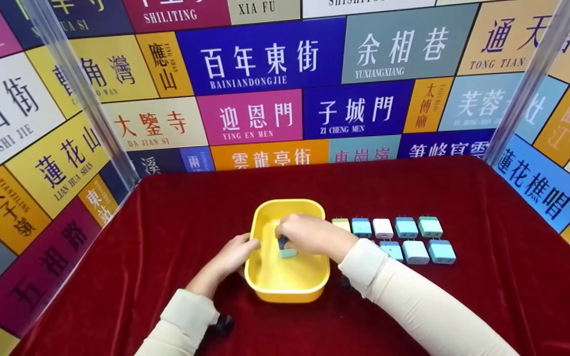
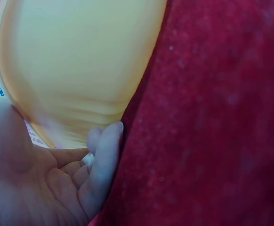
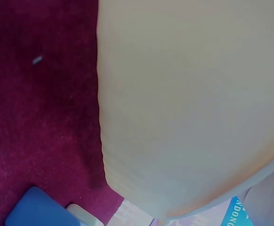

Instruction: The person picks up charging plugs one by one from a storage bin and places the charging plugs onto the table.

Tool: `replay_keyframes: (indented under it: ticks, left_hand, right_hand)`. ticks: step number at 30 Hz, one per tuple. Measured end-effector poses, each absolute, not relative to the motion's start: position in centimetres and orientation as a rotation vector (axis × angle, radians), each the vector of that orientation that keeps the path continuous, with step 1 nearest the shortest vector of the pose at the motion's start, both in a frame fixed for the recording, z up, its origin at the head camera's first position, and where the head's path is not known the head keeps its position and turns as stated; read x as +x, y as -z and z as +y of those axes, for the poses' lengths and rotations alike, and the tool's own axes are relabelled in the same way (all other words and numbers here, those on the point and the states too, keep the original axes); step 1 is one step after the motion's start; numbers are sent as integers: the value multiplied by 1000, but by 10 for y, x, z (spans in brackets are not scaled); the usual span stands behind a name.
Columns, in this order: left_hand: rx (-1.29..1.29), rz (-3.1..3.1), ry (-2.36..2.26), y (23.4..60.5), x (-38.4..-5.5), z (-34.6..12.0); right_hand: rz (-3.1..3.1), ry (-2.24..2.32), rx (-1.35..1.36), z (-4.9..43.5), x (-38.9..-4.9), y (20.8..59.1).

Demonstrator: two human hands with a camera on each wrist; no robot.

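A yellow plastic basin (image 1: 287, 296) stands on the red cloth in the head view. My left hand (image 1: 235, 253) grips its left side, thumb at the rim and fingers against the outer wall; the left wrist view shows those fingers (image 2: 104, 165) by the basin wall (image 2: 80, 56). Reaching over the right rim, my right hand (image 1: 307, 236) is inside the basin and pinches a small blue plug charger (image 1: 287, 253) near the bottom. Its fingertips are partly hidden. In the right wrist view the basin's outer wall (image 3: 189, 94) hides most of that hand.
Two rows of plug chargers, among them a white one (image 1: 383, 228), a green one (image 1: 430, 226) and a blue one (image 1: 442, 251), lie right of the basin. My right forearm covers part of them. Red cloth (image 1: 206, 207) covers the table; a sign-printed wall (image 1: 265, 54) stands behind.
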State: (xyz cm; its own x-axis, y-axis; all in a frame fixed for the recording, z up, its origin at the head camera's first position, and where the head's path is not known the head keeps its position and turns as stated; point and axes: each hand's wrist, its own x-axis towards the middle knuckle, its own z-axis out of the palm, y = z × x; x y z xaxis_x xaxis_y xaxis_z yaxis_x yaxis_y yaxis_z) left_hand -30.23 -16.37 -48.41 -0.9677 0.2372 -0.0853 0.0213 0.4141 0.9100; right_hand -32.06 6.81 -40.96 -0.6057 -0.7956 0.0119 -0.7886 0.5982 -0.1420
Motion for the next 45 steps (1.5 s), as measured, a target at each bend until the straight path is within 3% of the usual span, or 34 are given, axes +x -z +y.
replay_keyframes:
  ticks: [27,45]
  left_hand:
    - [150,2471,-1566,475,-297,-160]
    - [145,2485,-1559,478,-297,-160]
  right_hand:
    - [2670,216,-1243,83,-329,418]
    - [2793,16,-1330,75,-306,412]
